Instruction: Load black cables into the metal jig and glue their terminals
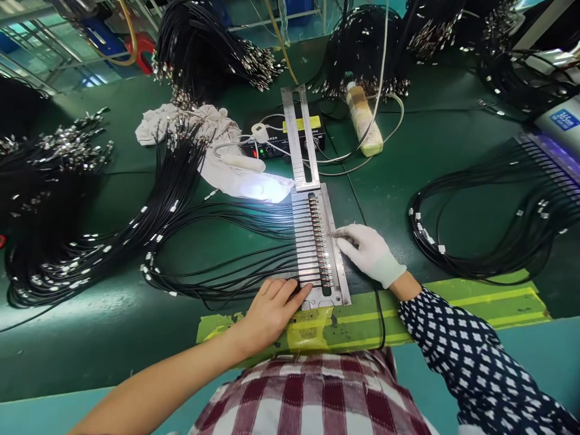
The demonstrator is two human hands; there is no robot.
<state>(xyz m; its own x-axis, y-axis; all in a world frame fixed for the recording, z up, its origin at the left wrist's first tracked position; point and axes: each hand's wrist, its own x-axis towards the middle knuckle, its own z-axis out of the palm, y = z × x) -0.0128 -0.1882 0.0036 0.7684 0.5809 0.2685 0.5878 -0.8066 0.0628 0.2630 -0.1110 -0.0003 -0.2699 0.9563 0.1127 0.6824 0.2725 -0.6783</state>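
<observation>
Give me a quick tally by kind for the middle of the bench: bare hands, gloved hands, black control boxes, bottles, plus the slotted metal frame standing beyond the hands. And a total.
Bare hands: 1 (left)
Gloved hands: 1 (right)
Black control boxes: 1
Bottles: 1
Slotted metal frames: 1
Total: 5

A dark green table [394,196] with lots of black wires.
In the middle lies a flat metal holder [333,254], with the ends of a row of thin wires [254,214] set in it. Yellow-green tape [475,305] is stuck along part of the near edge. A big heap of wires [131,241] lies on the left, and a loop of wires [421,235] on the right. Farther back are a black box [281,145], a bottle [362,121] to its right and a crumpled white cloth [156,124] to its left.
</observation>
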